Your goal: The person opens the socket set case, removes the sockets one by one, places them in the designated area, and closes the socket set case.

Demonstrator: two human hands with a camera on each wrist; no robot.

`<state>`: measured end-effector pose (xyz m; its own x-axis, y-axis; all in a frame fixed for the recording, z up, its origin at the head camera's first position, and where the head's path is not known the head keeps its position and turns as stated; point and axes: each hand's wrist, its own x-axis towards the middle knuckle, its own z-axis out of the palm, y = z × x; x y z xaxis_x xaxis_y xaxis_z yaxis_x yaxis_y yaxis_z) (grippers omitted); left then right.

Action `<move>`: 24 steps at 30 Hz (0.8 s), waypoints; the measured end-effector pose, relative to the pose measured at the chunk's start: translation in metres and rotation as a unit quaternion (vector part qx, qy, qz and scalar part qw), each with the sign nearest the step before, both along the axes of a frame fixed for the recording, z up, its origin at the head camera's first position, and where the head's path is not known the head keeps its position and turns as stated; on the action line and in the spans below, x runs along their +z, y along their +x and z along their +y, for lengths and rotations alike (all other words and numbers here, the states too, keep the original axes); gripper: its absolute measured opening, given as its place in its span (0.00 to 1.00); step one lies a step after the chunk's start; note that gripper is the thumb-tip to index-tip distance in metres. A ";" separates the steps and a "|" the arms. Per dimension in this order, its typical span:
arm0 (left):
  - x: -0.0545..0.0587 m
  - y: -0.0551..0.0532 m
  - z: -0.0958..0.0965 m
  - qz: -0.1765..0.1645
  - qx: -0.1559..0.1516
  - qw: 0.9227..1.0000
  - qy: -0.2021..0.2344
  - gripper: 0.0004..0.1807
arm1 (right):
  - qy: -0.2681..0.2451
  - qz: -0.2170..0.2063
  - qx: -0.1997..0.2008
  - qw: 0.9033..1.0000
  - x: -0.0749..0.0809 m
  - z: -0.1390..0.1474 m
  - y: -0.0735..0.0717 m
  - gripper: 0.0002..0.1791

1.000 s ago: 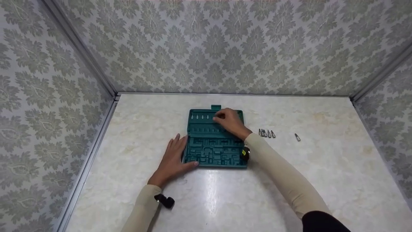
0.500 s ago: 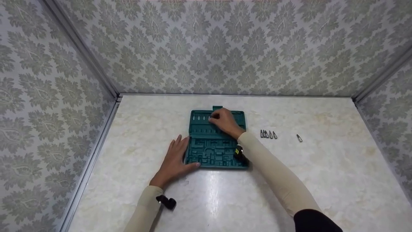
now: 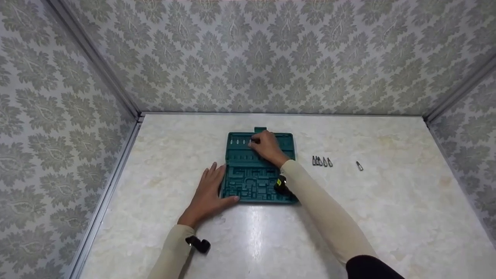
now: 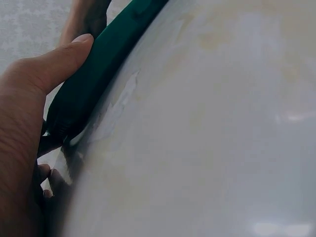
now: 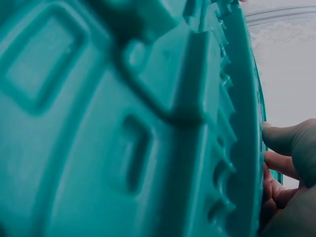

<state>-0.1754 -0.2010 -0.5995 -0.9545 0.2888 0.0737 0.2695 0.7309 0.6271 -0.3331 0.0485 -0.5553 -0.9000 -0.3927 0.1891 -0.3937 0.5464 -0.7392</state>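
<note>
An open green tool case [image 3: 259,164] lies on the table, its lower half moulded with many recesses. Several small silver screwdriver bits [image 3: 237,142] stand in a row in its upper half. My left hand [image 3: 209,190] rests at the case's near left corner, fingers straight along the side and thumb [image 4: 74,52] on the front rim. Over the upper half, my right hand [image 3: 266,146] has thumb and forefinger brought together at the rightmost visible bit [image 3: 250,141], which they partly cover. In the right wrist view those fingertips are hidden behind the case's edge.
To the right of the case lies a group of loose bits [image 3: 321,161], with a single bit [image 3: 359,166] farther right. A latch tab [image 3: 260,129] sticks out from the case's far edge. Patterned walls [image 3: 259,58] enclose the table [image 3: 391,201] at the back and sides.
My right hand has shifted slightly left along the row, and its fingertips now cover part of a bit that showed beside them before. My left hand keeps its place.
</note>
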 end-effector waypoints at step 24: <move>0.002 0.002 0.000 -0.001 -0.002 1.000 0.000 0.68 | -0.095 -0.059 -0.105 0.988 -0.009 -0.009 0.008 0.15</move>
